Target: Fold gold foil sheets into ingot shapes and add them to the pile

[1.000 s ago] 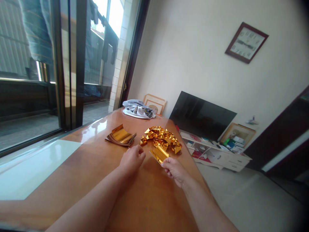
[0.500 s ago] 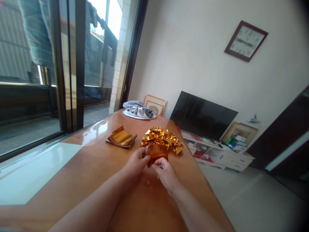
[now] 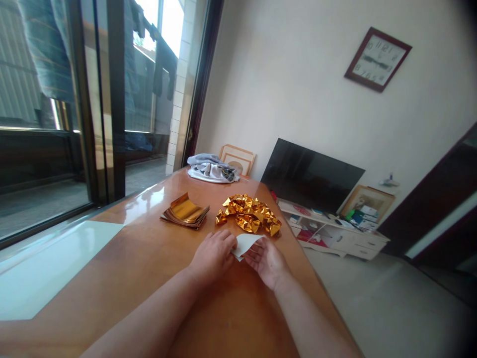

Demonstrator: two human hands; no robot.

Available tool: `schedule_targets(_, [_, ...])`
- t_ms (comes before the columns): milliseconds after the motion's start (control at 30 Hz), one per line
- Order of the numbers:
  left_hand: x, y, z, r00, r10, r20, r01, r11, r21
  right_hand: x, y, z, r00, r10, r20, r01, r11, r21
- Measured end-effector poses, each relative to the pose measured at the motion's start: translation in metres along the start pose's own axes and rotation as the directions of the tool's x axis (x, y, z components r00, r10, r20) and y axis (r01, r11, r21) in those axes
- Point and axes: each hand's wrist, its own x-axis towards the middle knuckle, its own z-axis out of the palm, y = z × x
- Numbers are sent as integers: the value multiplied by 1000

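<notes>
Between my hands, just above the wooden table [image 3: 194,308], is a small sheet of foil paper [image 3: 246,243] with its white side facing me and its surface curved. My left hand [image 3: 214,252] is closed on the sheet's left edge, fingers curled over it. At the right edge, my right hand [image 3: 267,259] holds the paper between thumb and fingers. Beyond my hands lies a heap of folded gold foil pieces [image 3: 253,211], shiny and pointed. A stack of gold foil sheets [image 3: 186,211], curled up at its far edge, rests on the table to the left.
A grey cloth bundle [image 3: 211,169] lies at the table's far end, near leaning picture frames [image 3: 237,158]. A white sheet [image 3: 59,268] covers the table's left part. Beyond the right edge stand a television [image 3: 313,174] and a white cabinet [image 3: 343,243].
The sheet in my hands has turned from its gold side to its white side. My left hand has rolled over it, and my right hand has moved slightly right, to the far edge.
</notes>
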Motion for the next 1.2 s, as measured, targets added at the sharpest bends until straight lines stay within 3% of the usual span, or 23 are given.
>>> schedule_targets(133, [-2,5,5,995,64,82,-70,995,76,7,-5,-6,999,-51,-17,51,998,20])
schedule_targets(233, [-3,6,9,988,79,131,-93,990,105,10,-6,-9,968,-227,-104,198,952,-234])
schedule_targets(300, [-4,5,11,984,79,160,-98,988,119,7,-5,-11,906,-401,-131,314,848,-428])
schedule_targets(367, [-5,5,13,981,73,181,-99,986,137,-2,-5,-13,816,-575,-54,425,662,-617])
schedule_targets(400, [-5,4,14,980,72,186,-100,984,147,-9,-5,-13,763,-645,49,477,509,-717])
schedule_targets(500, [-4,5,16,980,74,183,-105,981,164,-38,-2,-8,669,-595,446,595,70,-801])
schedule_targets(600, [-4,7,15,979,80,186,-113,978,173,-64,6,0,634,-452,627,604,-215,-767])
schedule_targets(700, [-4,11,11,978,101,184,-134,975,176,-76,14,3,649,-414,638,522,-369,-769])
schedule_targets(833, [-5,15,5,975,136,173,-165,973,162,-73,15,-5,650,-412,638,475,-436,-765])
schedule_targets(967, [-5,13,5,979,114,167,-141,977,161,-68,10,-21,664,-428,614,447,-431,-784])
schedule_targets(1200, [-6,10,14,957,159,243,-175,983,47,-71,7,-33,732,-355,582,448,-394,-803])
